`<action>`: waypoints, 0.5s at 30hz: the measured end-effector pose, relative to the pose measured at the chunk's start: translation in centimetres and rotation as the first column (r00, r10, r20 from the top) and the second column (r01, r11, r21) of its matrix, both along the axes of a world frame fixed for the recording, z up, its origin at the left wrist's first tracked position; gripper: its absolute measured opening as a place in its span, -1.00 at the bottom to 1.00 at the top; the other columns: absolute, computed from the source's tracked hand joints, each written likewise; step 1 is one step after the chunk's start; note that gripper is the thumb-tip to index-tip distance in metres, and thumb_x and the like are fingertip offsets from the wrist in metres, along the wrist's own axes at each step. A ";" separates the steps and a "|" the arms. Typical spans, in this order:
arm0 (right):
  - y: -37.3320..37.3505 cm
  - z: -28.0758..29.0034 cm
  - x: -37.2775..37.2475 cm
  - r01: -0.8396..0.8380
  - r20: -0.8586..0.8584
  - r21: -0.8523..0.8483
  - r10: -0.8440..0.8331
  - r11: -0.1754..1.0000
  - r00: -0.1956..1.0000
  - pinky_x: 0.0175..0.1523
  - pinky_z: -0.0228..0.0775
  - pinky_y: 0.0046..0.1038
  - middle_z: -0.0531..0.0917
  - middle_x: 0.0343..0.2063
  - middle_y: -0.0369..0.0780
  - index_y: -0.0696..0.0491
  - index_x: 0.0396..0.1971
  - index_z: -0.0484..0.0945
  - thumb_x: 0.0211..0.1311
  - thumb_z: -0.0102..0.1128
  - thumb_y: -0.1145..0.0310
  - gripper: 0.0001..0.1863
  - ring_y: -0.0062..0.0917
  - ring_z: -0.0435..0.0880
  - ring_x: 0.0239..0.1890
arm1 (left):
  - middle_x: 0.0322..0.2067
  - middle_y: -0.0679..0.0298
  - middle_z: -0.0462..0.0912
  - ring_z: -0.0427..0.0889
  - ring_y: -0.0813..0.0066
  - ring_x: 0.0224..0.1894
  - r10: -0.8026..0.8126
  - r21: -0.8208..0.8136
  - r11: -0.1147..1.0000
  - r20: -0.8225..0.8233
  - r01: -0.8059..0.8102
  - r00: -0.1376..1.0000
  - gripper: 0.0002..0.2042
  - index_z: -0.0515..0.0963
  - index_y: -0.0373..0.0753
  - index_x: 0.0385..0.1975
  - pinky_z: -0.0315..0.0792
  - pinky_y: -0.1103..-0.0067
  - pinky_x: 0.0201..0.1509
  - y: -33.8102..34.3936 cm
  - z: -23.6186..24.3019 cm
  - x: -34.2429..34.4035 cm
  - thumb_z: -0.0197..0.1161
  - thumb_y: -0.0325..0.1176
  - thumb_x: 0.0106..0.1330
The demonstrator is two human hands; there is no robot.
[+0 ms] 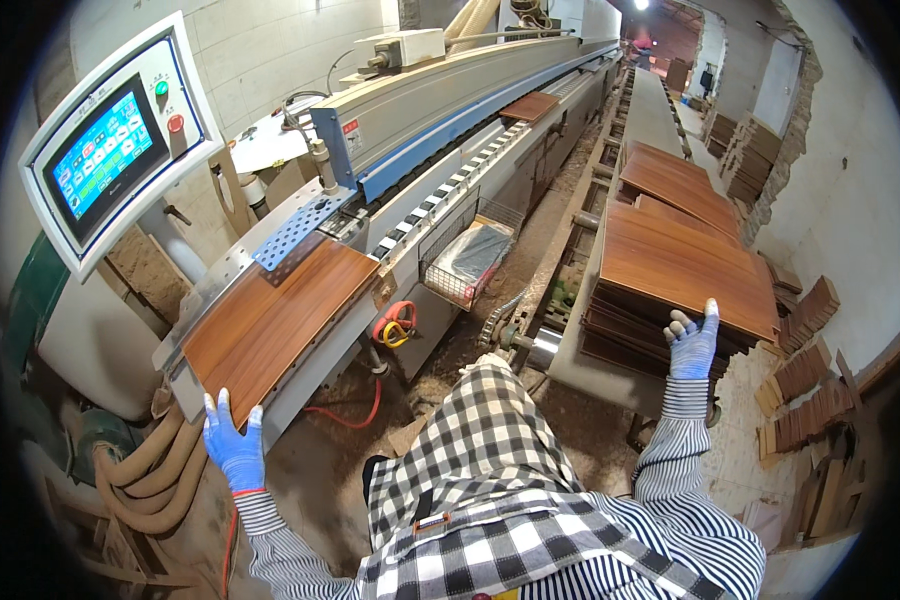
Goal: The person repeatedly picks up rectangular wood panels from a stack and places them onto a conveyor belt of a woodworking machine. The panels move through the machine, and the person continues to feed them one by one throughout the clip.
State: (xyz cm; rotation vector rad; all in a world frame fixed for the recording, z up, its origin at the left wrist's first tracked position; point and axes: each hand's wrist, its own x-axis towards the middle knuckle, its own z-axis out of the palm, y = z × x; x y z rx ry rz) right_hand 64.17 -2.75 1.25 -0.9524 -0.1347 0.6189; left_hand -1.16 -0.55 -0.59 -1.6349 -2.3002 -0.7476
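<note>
A wood-grain board (275,322) lies on the near end of a long machine (450,90), partly under a perforated blue plate (292,232). My left hand (233,445), in a blue glove, touches this board's near end with fingers stretched apart. On the right, several similar boards are stacked on a roller conveyor, the top one (685,265) reddish brown with its near edge toward me. My right hand (692,345), also gloved, is at that edge, index finger on top and the other fingers curled against it; its thumb is not clearly visible.
A control screen (105,160) stands at left, above coiled hoses (145,480). A wire basket (467,250) and orange-yellow hanging objects (397,322) are on the machine's side. Another board (530,108) lies farther along. Board piles (810,410) line the right wall; a person (642,45) is far back.
</note>
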 end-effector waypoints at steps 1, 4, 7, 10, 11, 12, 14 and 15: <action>0.0 -0.4 1.0 0.054 -0.045 0.010 -0.053 0.999 0.998 -0.50 0.41 -0.49 0.55 -0.51 -0.20 -0.02 -0.23 0.43 0.19 0.16 -0.10 -0.56 -0.55 0.49 -0.64 | 0.29 0.03 0.25 0.32 0.06 0.23 -0.020 -0.003 1.000 -0.011 0.020 1.000 -0.39 0.39 -0.22 0.17 0.15 0.29 0.33 -0.2 0.1 -0.3 0.31 -0.05 0.15; -0.4 -0.8 1.9 0.116 0.019 0.041 -0.117 0.992 0.993 -0.46 0.48 -0.44 0.55 -0.49 -0.19 -0.06 -0.11 0.43 0.18 0.21 -0.02 -0.58 -0.52 0.52 -0.62 | 0.25 0.06 0.31 0.32 0.15 0.25 -0.112 0.027 0.993 -0.003 0.112 0.994 -0.48 0.39 -0.23 0.18 0.07 0.31 0.38 -1.1 -0.6 -1.5 0.23 -0.16 0.25; -0.7 -0.6 1.8 0.106 0.041 0.016 -0.107 0.994 0.993 -0.44 0.49 -0.44 0.58 -0.50 -0.16 -0.04 -0.09 0.43 0.21 0.21 0.05 -0.60 -0.52 0.54 -0.59 | 0.22 0.07 0.36 0.34 0.16 0.23 -0.216 0.115 0.972 0.107 0.203 0.971 -0.53 0.39 -0.26 0.17 0.11 0.33 0.36 -2.4 -0.5 -2.1 0.20 -0.26 0.28; -0.5 -0.4 1.2 0.101 0.033 0.040 -0.103 0.994 0.994 -0.43 0.49 -0.45 0.60 -0.49 -0.14 -0.01 -0.07 0.42 0.23 0.19 0.04 -0.59 -0.52 0.53 -0.60 | 0.20 0.07 0.39 0.36 0.15 0.21 -0.269 0.147 0.958 0.157 0.247 0.950 -0.57 0.40 -0.27 0.16 0.16 0.35 0.33 -2.9 -0.5 -2.6 0.18 -0.33 0.29; -0.6 -0.6 1.3 0.081 0.048 0.060 -0.084 0.995 0.995 -0.39 0.48 -0.45 0.58 -0.45 -0.11 -0.04 -0.04 0.41 0.22 0.20 0.02 -0.57 -0.51 0.51 -0.58 | 0.19 0.07 0.40 0.37 0.15 0.20 -0.277 0.153 0.955 0.151 0.255 0.949 -0.58 0.42 -0.28 0.14 0.19 0.35 0.30 -2.7 -0.7 -2.7 0.18 -0.33 0.28; -0.9 -0.7 1.3 0.087 0.040 0.067 -0.090 0.994 0.995 -0.37 0.48 -0.44 0.57 -0.43 -0.11 -0.07 0.00 0.41 0.22 0.20 0.01 -0.56 -0.51 0.50 -0.56 | 0.19 0.06 0.40 0.37 0.15 0.20 -0.280 0.142 0.955 0.148 0.259 0.949 -0.58 0.42 -0.29 0.14 0.19 0.35 0.30 -2.6 -0.7 -2.7 0.19 -0.33 0.28; -1.0 -0.8 1.5 0.081 0.026 0.057 -0.083 0.995 0.996 -0.30 0.47 -0.42 0.51 -0.38 -0.14 -0.14 0.08 0.39 0.20 0.20 -0.01 -0.50 -0.50 0.48 -0.47 | 0.18 0.04 0.41 0.37 0.13 0.20 -0.261 0.135 0.961 0.153 0.241 0.953 -0.56 0.42 -0.29 0.13 0.19 0.34 0.31 -2.6 -0.2 -2.5 0.21 -0.30 0.26; -1.0 -0.9 1.8 0.102 0.043 0.021 -0.103 0.995 0.994 -0.27 0.47 -0.41 0.49 -0.37 -0.18 -0.16 0.11 0.37 0.19 0.20 -0.04 -0.47 -0.50 0.48 -0.44 | 0.18 0.04 0.42 0.38 0.13 0.20 -0.267 0.138 0.959 0.155 0.247 0.951 -0.56 0.43 -0.29 0.13 0.19 0.34 0.31 -2.6 -0.3 -2.6 0.21 -0.29 0.26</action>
